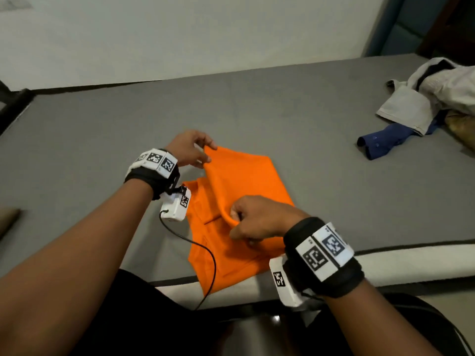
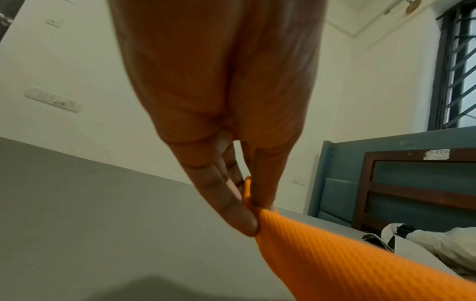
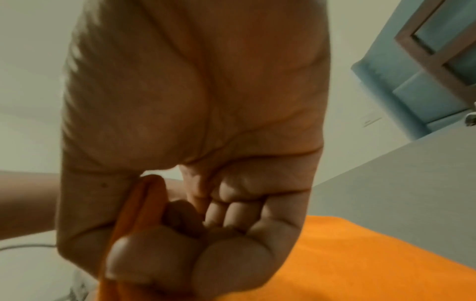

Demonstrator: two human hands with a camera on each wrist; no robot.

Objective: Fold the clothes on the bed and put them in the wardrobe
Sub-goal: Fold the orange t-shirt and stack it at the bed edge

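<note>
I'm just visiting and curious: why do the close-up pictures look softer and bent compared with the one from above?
Head view: fairly sharp, dim even light, bed edge bowed by the wide lens. Left wrist view: left hand looms huge, orange garment weave crisp. Right wrist view: right hand blurred, walls tilted.

One orange garment lies near on the one bed, two hands, left hand and right hand, and one clothes pile far right.
</note>
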